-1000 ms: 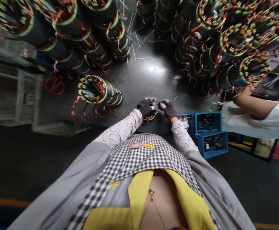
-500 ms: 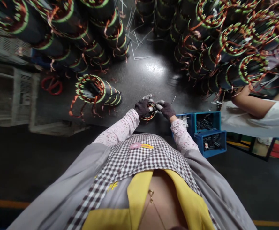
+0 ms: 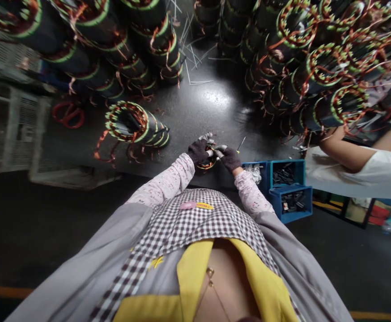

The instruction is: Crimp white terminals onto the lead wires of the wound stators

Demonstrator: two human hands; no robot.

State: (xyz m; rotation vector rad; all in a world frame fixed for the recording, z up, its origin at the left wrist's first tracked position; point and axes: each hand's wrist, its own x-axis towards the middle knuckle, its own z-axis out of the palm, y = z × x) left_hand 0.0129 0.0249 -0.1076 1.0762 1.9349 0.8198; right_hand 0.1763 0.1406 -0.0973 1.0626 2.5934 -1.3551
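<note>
The left hand (image 3: pixel 198 152), in a dark glove with pale fingertips, sits at the left side of a small copper wire coil (image 3: pixel 206 166) on the near edge of the dark table (image 3: pixel 212 117), its fingers curled around the rim. The right hand (image 3: pixel 229 158), gloved alike, meets it from the right, fingers bunched together; whether they pinch a wire, I cannot tell. A thin rod (image 3: pixel 241 143) lies just beyond the right hand, blue bins (image 3: pixel 274 205) stand to its right, and a larger coil stack (image 3: pixel 155 130) rests farther left.
</note>
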